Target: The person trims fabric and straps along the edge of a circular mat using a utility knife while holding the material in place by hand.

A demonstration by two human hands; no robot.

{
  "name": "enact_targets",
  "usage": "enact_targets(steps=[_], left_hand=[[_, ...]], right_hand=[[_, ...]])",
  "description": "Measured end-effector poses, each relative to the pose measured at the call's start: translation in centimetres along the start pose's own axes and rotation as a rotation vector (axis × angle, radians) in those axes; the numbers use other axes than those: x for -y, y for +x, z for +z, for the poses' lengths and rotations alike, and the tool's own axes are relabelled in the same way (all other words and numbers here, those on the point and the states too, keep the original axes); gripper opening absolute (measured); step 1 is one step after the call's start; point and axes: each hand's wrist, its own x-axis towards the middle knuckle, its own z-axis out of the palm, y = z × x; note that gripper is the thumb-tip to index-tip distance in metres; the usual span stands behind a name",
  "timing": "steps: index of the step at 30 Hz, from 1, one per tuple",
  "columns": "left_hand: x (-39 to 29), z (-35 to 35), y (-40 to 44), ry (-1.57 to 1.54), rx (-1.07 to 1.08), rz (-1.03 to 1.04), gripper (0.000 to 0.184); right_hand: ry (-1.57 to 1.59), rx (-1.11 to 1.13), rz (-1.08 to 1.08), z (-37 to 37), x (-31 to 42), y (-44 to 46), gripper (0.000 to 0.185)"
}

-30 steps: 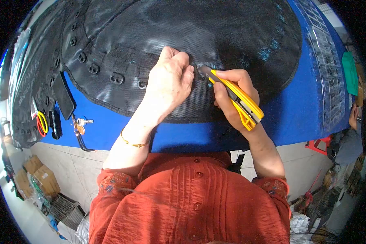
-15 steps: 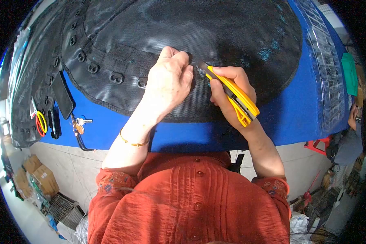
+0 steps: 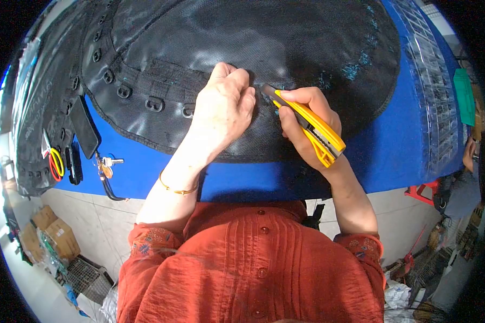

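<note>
A large black mesh fabric piece with a rounded edge lies on the blue table. Black plastic rings run along a strap on its left part. My left hand is closed and presses on the fabric at the strap's end; what its fingers pinch is hidden. My right hand is wrapped round a yellow utility knife, its blade tip at the fabric just right of my left hand. Blue-green thread bits are scattered on the fabric to the right.
On the blue table at left lie scissors, a black phone-like slab and keys. Clear plastic sheeting covers the right side. Cardboard boxes stand on the floor. Another person's arm shows at far right.
The knife in my right hand has shifted slightly up and left since the first frame, staying near the same spot on the fabric. My left hand has hardly moved.
</note>
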Motion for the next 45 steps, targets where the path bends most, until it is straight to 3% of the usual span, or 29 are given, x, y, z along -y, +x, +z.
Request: enact_targets(steps=[24,28,36,43,45], left_hand=[[-0.4,-0.3,-0.3,0.065,0.02,-0.029,0.015],[-0.3,-0.1,-0.5,0.041,-0.033,0.048,0.018],[-1.5,-0.6,-0.7,0.104,0.034,-0.199,0.026],[-1.0,-0.3,-1.1,0.237,0.036,-0.092,0.02],[-0.9,-0.3,-1.0,0.245,0.042,-0.076,0.019]], right_hand=[[0.111,0.017,-0.017,-1.4,-0.3,0.4,0.013],[0.181,0.001,-0.044,-1.5,-1.0,0.5,0.013],[0.213,0.011,-0.005,-1.5,-1.2,0.1,0.014],[0.167,-0.025,-0.088,-1.2,-1.9,0.1,0.013],[0.385,-0.04,0.149,-1.3,-1.0,-0.3,0.012]])
